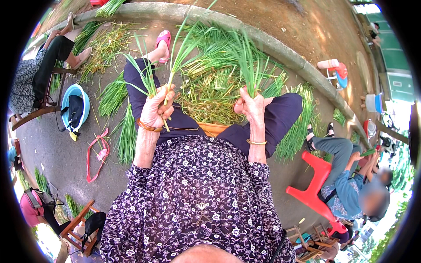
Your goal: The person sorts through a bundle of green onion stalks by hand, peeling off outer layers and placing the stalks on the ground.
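Observation:
My left hand (pixel 154 108) is closed around a few green chives (pixel 176 61), their leaves fanning upward and one pale stem end poking out below the fingers. Across from it, my right hand (pixel 251 105) grips an upright bunch of chives (pixel 252 72) near its base. Between my knees, behind both hands, lies a heap of yellowed leaves and trimmings (pixel 206 103). An orange rim (pixel 213 129) shows at the heap's near side. Beyond it, a thick spread of green chives (pixel 219 46) lies on the ground.
More chives lie left (pixel 113 98) and right (pixel 294 118) of my legs. A blue basin (pixel 72 94) holds a black bag (pixel 76 107). A red strap (pixel 91 160) lies on the pavement. At right, a person (pixel 351 184) sits by a red stool (pixel 313 182). A stone curb (pixel 280 48) curves behind.

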### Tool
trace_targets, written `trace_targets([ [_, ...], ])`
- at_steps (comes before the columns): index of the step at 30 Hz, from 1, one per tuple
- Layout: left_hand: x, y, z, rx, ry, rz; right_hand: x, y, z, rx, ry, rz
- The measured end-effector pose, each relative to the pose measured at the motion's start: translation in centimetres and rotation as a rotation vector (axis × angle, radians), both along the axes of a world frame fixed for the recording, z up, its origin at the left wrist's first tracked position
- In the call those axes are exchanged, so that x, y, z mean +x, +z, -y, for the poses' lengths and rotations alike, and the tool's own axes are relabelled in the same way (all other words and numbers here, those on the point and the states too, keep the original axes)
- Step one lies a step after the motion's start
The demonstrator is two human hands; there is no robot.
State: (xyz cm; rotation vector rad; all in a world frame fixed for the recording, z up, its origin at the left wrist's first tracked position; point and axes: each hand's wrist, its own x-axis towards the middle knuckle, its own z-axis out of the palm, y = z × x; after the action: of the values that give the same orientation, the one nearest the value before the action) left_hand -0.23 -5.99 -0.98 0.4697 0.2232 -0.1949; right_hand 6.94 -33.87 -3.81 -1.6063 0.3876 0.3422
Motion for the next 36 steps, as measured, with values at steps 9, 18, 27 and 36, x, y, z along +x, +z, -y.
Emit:
trace_targets([
  [9,0.2,0.0,1.0,-0.049,-0.024,-0.007,0.1,-1.0,-0.4,0.986,-0.091,-0.260],
  [18,0.1,0.5,1.9,-0.031,-0.031,-0.035,-0.5,-2.4,-0.6,1.292,0.061,-0.230],
  [27,-0.3,0.4,2.7,-0.023,-0.075,-0.060,-0.8,1.3,-3.2,1.051,-0.067,-0.302],
  [36,-0.2,1.3,4.1,0.057,-0.104,-0.129,-1.4,2.4,-4.4,1.110,0.072,-0.325],
])
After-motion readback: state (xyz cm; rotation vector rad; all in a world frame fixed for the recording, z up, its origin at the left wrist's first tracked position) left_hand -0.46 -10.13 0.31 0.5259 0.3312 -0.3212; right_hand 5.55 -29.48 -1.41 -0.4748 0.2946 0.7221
